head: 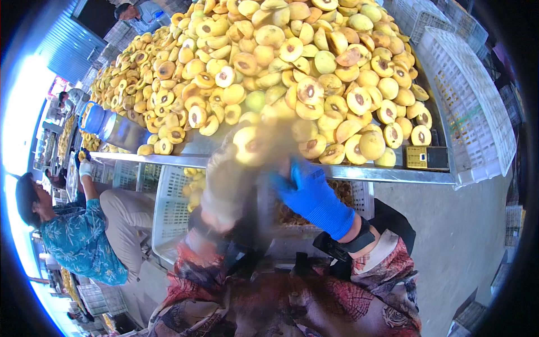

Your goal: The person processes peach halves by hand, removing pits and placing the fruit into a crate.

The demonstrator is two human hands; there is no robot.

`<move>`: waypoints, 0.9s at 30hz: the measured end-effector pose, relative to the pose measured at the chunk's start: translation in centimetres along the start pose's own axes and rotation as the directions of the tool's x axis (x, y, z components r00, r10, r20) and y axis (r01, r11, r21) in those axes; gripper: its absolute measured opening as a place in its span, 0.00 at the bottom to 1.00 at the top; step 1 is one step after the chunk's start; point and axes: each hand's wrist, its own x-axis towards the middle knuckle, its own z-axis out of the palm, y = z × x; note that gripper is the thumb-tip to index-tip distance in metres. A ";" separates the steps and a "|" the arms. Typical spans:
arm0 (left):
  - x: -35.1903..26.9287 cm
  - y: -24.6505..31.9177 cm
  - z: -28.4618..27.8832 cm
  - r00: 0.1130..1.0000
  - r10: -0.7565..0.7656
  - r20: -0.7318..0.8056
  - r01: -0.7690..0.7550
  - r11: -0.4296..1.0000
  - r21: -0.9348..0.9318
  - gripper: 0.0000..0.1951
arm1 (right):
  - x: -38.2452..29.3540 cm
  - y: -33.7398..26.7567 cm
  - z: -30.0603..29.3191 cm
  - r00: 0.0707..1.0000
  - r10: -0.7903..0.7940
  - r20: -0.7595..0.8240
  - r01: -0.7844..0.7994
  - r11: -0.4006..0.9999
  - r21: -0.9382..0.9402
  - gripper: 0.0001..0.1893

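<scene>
A broad heap of halved yellow peaches or similar stone fruit [290, 50] covers the metal-edged table [185, 160] before me. Many halves show brown pit centres. My left hand [223, 185], in a pale glove, is at the table's front edge with a fruit half [247, 145] at its fingers, apparently gripped. Close on its right is my right hand [316, 193], in a blue knit glove with a dark band at the wrist. A blurred patch in mid-view hides the right fingertips and whatever may be in them.
Below the edge stand a white crate [170, 215] with fruit pieces and another crate [368, 198] holding brown scraps. A large plastic bottle [122, 130] lies at left; a small yellow-black box [426, 158] sits at right, beside a tilted white crate [471, 101]. A co-worker [80, 240] sits left.
</scene>
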 end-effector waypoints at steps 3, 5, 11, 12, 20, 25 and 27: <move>-0.1 -0.5 1.5 0.999 0.005 0.044 0.000 0.993 -0.118 0.22 | -0.8 0.5 0.7 0.993 -0.104 0.052 0.108 0.992 -0.072 0.10; -0.1 -1.1 2.1 0.998 0.015 0.062 -0.005 0.988 -0.151 0.22 | -1.2 0.6 0.9 0.992 -0.104 0.072 0.111 0.987 -0.112 0.11; -0.5 -1.6 1.5 0.999 0.029 0.044 -0.027 0.998 -0.050 0.24 | -1.6 -0.3 0.7 0.995 -0.087 0.044 0.090 0.994 -0.060 0.09; -0.5 -1.7 1.3 0.997 0.049 0.053 -0.048 0.999 -0.020 0.25 | -1.7 -0.4 0.6 0.996 -0.075 0.047 0.076 0.996 -0.035 0.10; -1.7 -2.2 2.8 0.964 0.227 -0.136 -0.153 0.898 0.413 0.25 | -2.5 -0.9 0.4 0.996 -0.076 0.056 0.074 0.996 0.040 0.11; -2.6 -1.7 3.0 0.960 0.278 -0.038 -0.186 0.732 0.655 0.24 | -3.0 -1.6 0.2 0.986 0.020 0.166 -0.049 0.983 0.174 0.17; -3.0 -1.7 3.3 0.957 0.285 -0.060 -0.177 0.733 0.656 0.24 | -3.4 -1.1 0.8 0.992 -0.093 0.084 0.078 0.983 0.166 0.16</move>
